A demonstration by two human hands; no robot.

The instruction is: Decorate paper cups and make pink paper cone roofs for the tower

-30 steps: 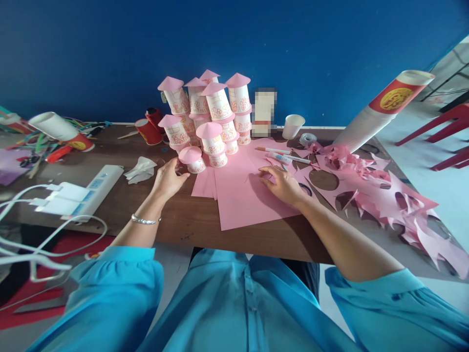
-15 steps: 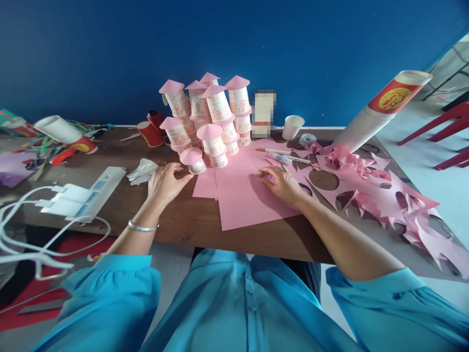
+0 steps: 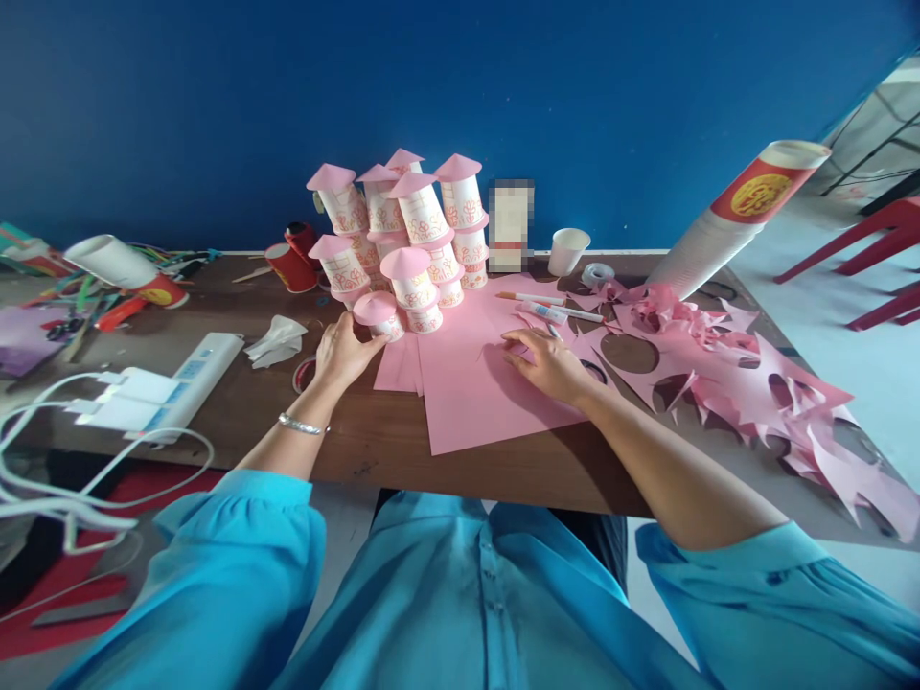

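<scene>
A cluster of white paper cups [image 3: 424, 216] stands stacked as towers, with pink cone roofs and red-orange drawn flowers and windows. At its front left is a low paper cup [image 3: 388, 328] with a pink cone roof [image 3: 375, 308]. My left hand [image 3: 345, 353] grips that cup's left side, thumb at the front and fingers partly hidden behind it. My right hand [image 3: 547, 364] hovers or rests over a large pink paper sheet [image 3: 467, 402], fingers loosely bent and apart, apparently holding nothing. Markers [image 3: 553, 309] lie just beyond it.
Cut pink paper scraps [image 3: 747, 374] and a leaning stack of cups [image 3: 719, 230] are at right. A single white cup [image 3: 569, 251] stands behind the markers. At left are a power strip [image 3: 197, 383] with white cables, crumpled tissue [image 3: 277, 341] and a tape roll [image 3: 306, 374].
My left hand has moved right and closed on the low front cup, which has shifted slightly right toward the towers. The tape roll now shows beside my wrist. My right hand stays nearly still.
</scene>
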